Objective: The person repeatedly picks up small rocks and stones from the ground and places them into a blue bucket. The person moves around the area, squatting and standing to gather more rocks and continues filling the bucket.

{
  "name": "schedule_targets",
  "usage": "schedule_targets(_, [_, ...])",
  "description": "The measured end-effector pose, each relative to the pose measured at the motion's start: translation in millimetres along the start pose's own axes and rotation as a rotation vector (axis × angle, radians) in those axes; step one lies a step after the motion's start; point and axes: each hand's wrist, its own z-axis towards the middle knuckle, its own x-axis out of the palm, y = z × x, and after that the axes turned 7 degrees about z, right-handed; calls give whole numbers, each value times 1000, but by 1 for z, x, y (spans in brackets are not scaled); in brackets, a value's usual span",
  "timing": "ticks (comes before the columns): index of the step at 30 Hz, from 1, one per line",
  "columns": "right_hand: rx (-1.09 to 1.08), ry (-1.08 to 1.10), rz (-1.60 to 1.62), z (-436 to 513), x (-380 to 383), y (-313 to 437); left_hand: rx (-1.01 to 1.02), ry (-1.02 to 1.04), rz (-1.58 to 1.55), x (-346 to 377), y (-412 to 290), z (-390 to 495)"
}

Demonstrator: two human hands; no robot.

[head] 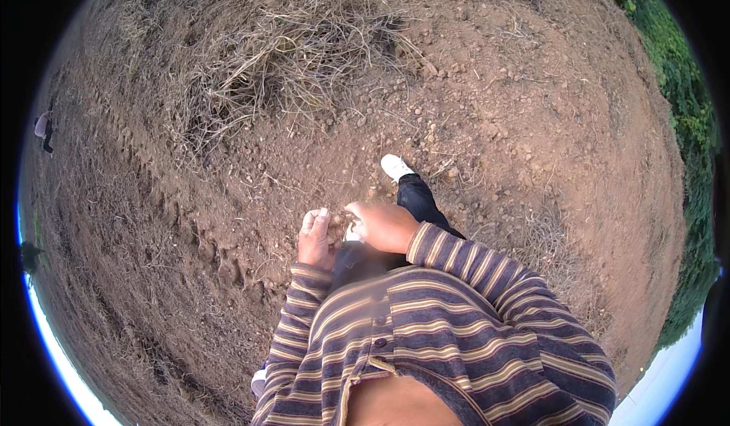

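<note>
My left hand [316, 240] is raised before my body, its fingers curled and its thumb lying over them. Just to its right is my right hand [385, 226], back upward, with most of its fingers hidden from view. A small brownish patch shows between the hands; whether it is something held or soil behind cannot be told. The two hands look close but apart. Below them are my dark trousers [422, 198] and a white shoe [396, 167] on the soil. Part of another white shoe [355, 232] shows beside my right hand. My sleeves and shirt [433, 323] are striped.
Dry, cloddy brown soil [513, 123] surrounds me. A heap of dry grass [302, 61] lies ahead. A person [44, 126] is far off at the left. Green bushes [684, 83] line the right edge. A white shoe edge [258, 381] shows beside my left sleeve.
</note>
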Motion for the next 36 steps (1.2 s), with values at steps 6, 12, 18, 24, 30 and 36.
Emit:
schedule_targets(6, [-40, 207, -82, 28, -80, -5, 97, -73, 45, 67, -1, 29])
schedule_targets(12, [-190, 491, -336, 44, -130, 11, 226, -178, 280, 100, -4, 21])
schedule_targets(18, [-271, 564, -132, 40, -108, 8, 501, -202, 372, 91, 4, -2])
schedule_targets(24, [412, 1044, 525, 23, -66, 15, 714, -190, 407, 51, 23, -54])
schedule_targets(30, [786, 1034, 1140, -1, -17, 30, 590, -266, -89, 18, 56, -86])
schedule_targets(36, [-542, 616, -139, -18, 38, 40, 118, 82, -1040, -11, 125, -80])
